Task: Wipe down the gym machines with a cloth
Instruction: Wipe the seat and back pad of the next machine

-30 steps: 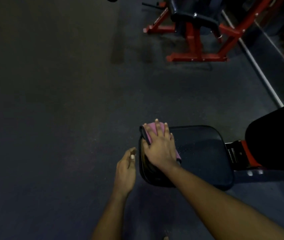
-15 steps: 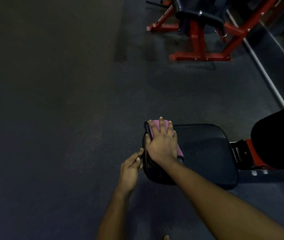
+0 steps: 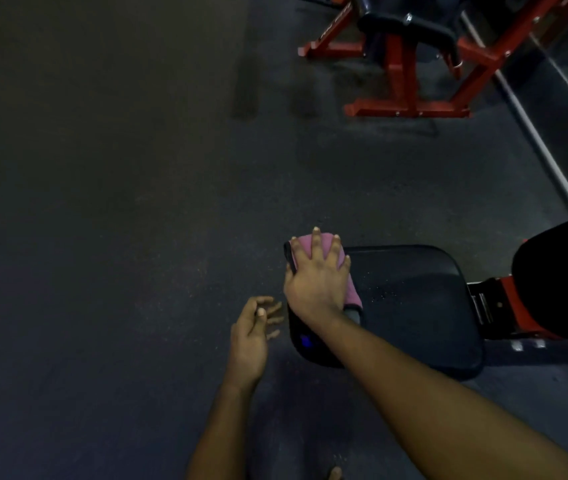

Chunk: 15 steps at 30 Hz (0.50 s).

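Our right hand (image 3: 317, 282) lies flat, fingers spread, pressing the pink cloth (image 3: 312, 245) on the seat pad (image 3: 414, 296). We should keep the pressure even and sweep toward the droplets beside our palm. Our left hand (image 3: 251, 336) hangs open and empty beside the pad's edge.

right hand (image 3: 317, 285) flat on pink cloth (image 3: 310, 245) | black seat pad (image 3: 414, 299) | dim, possibly damp

Pink cloth (image 3: 313, 249) on a black vinyl-looking seat pad (image 3: 410, 299)

Cloth looks soft and matt; the pad is smooth with a slight sheen. Floor (image 3: 119, 202) is speckled, rough, rubbery-looking. Far machine frame (image 3: 403, 84) is red painted metal.
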{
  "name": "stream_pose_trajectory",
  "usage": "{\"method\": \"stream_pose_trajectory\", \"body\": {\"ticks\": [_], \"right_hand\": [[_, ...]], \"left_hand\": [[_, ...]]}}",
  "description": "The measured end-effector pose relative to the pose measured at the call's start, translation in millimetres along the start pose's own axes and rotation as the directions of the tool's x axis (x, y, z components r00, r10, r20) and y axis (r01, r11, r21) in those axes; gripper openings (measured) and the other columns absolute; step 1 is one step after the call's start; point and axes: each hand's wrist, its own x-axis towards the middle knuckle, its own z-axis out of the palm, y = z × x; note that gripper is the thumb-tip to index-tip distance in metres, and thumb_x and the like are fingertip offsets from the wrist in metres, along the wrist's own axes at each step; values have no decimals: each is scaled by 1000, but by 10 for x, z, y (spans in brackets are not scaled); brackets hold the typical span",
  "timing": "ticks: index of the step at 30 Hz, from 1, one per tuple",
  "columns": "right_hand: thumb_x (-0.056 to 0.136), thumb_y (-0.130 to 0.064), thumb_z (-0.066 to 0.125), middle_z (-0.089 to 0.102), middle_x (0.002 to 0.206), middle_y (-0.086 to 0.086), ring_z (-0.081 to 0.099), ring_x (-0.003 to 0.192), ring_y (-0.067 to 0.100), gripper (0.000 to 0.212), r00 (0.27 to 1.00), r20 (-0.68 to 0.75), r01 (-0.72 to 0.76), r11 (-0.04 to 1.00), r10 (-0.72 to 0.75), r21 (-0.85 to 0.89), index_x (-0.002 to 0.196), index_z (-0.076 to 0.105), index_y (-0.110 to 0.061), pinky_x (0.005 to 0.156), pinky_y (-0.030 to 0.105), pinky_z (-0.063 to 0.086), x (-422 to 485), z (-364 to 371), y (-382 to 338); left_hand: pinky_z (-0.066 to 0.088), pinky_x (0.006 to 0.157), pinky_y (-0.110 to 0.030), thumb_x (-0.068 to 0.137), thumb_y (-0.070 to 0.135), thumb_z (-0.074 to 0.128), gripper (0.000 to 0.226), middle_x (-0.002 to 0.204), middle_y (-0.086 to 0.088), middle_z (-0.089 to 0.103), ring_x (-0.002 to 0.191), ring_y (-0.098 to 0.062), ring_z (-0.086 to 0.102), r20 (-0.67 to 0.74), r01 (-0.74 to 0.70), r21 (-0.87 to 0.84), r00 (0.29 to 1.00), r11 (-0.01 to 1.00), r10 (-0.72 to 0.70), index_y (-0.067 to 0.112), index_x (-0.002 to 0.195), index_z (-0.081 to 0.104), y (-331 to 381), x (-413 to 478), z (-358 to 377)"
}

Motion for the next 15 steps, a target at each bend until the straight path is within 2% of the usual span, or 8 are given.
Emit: {"method": "stream_pose_trajectory", "body": {"ticks": [4,7,9,11,15], "right_hand": [[97,-40,54,1,172,9,1,156,43,72,995,-81,55,998,-52,37,161,23,-34,120,66,19,-433,52,16],[90,-37,62,4,172,8,4,156,41,81,987,-106,127,991,-122,34,161,23,-36,120,64,21,-844,189,121],[92,-39,60,0,172,6,2,157,39,80,989,-86,124,990,-118,61,161,20,-38,122,62,17,-738,172,157],[97,-44,53,-4,172,4,-1,157,37,74,995,-57,90,991,-84,100,161,17,-40,123,62,14,-480,120,141],[100,-49,45,2,172,3,1,156,37,66,998,-45,50,988,-44,144,160,21,-39,123,62,15,-133,42,141]], "left_hand": [[55,79,-27,109,14,37,27,109,2,73,95,-10,70,-96,-144,115,983,983,156,21,113,63,41,-41,-146],[52,78,-19,109,16,37,28,109,3,72,96,-7,69,-80,-141,145,985,979,154,28,111,62,65,-20,-145],[51,78,-16,109,16,37,28,110,1,71,97,-6,68,-68,-148,159,985,976,160,29,109,62,65,-1,-90],[53,84,-19,109,17,38,26,113,-1,70,101,-5,68,-58,-163,171,983,972,175,25,111,62,39,36,-23],[50,103,-32,110,19,38,28,124,2,67,116,-8,63,-32,-157,213,985,964,168,26,122,61,4,154,129]]}}
